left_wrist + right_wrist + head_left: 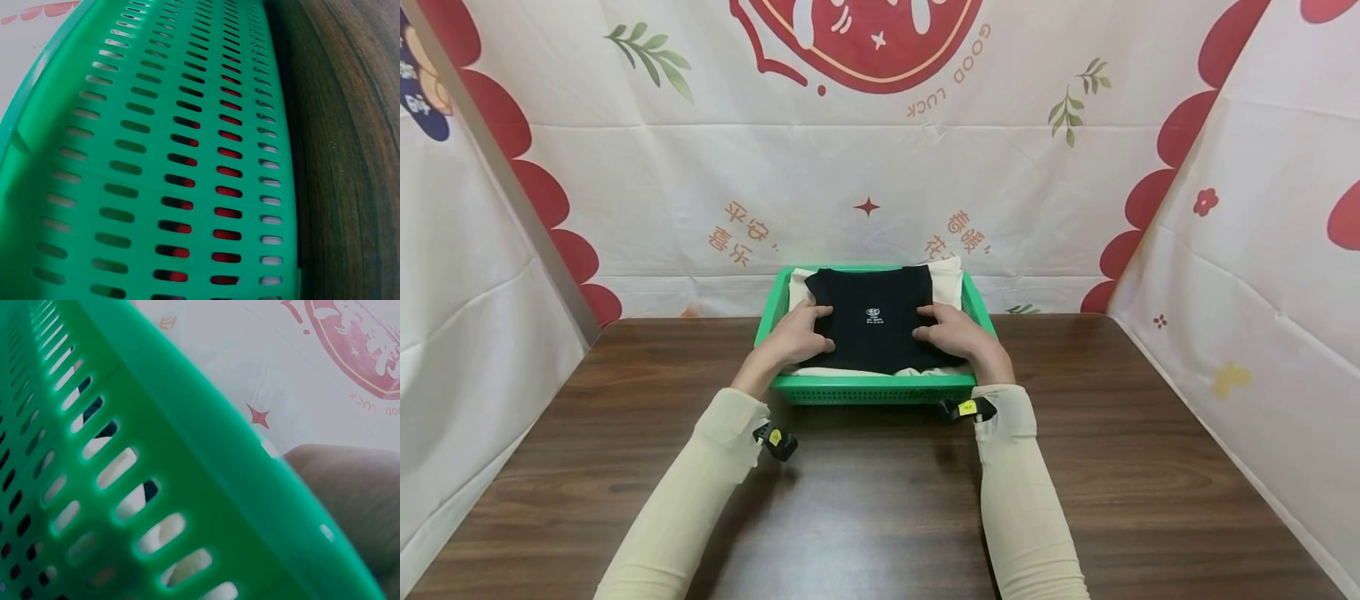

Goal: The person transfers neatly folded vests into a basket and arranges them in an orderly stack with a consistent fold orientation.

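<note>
A folded black T-shirt [880,321] with a small white print lies on top of cream-coloured cloth [947,283] inside a green plastic basket [872,390]. My left hand [797,335] rests on the shirt's left side, thumb and forefinger apart. On the opposite side, my right hand [957,332] touches the shirt in much the same way. Both wrists pass over the basket's rim. Close up, the left wrist view has the slotted basket wall, with red and pale cloth behind the holes. Part of my right hand [350,494] appears beyond the rim in the right wrist view.
The basket stands at the far edge of a brown wooden table [865,492]. Behind it hangs a white curtain [850,167] with red prints, and similar cloth hangs on both sides. Each wrist carries a small black strapped device [777,440].
</note>
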Demonstrator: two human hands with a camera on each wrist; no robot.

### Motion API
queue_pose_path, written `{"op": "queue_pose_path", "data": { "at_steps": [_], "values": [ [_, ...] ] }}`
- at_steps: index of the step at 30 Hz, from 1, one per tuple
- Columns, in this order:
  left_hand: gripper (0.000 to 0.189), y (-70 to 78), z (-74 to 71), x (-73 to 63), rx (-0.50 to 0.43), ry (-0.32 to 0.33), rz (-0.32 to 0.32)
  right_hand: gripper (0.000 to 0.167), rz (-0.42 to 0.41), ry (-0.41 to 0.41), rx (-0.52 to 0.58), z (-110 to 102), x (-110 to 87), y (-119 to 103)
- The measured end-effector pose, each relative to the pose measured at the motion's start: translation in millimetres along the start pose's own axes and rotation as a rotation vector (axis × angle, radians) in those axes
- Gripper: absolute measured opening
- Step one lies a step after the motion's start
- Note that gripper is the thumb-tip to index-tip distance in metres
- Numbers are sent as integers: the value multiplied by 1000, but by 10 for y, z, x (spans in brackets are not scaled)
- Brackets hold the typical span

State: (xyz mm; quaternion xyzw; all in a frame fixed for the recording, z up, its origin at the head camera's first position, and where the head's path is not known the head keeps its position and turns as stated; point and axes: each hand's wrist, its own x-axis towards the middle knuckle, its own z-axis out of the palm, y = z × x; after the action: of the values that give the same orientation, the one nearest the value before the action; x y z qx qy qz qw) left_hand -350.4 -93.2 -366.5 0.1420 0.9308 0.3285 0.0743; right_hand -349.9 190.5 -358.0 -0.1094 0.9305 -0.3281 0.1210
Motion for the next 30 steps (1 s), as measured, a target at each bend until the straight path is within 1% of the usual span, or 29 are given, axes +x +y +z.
{"op": "queue_pose_path", "data": {
  "at_steps": [5,10,12,16,19,22,25,27,30],
  "values": [
    [69,-5,-1,-16,0,-10,10,63,-8,-9,-17,2,-18,-23],
    [65,-7,5,-35,-7,-12,14,64,-24,-25,-49,-41,-91,-96],
    [63,-7,13,-34,-12,2,8,62,-50,6,-77,-70,-125,-132],
    [59,-1,33,-29,-10,52,16,55,-101,106,-100,-112,-182,-190],
    [56,6,41,-32,7,88,50,51,-123,149,-104,-117,-206,-220],
    [54,1,43,-35,31,104,86,49,-138,161,-111,-106,-203,-233],
    [55,-6,42,-37,48,109,110,48,-154,145,-104,-83,-173,-225],
    [51,-8,43,-33,59,107,119,49,-150,111,-91,-60,-145,-213],
    [43,-11,44,-33,59,82,110,51,-128,42,-77,-19,-109,-189]
  ]
}}
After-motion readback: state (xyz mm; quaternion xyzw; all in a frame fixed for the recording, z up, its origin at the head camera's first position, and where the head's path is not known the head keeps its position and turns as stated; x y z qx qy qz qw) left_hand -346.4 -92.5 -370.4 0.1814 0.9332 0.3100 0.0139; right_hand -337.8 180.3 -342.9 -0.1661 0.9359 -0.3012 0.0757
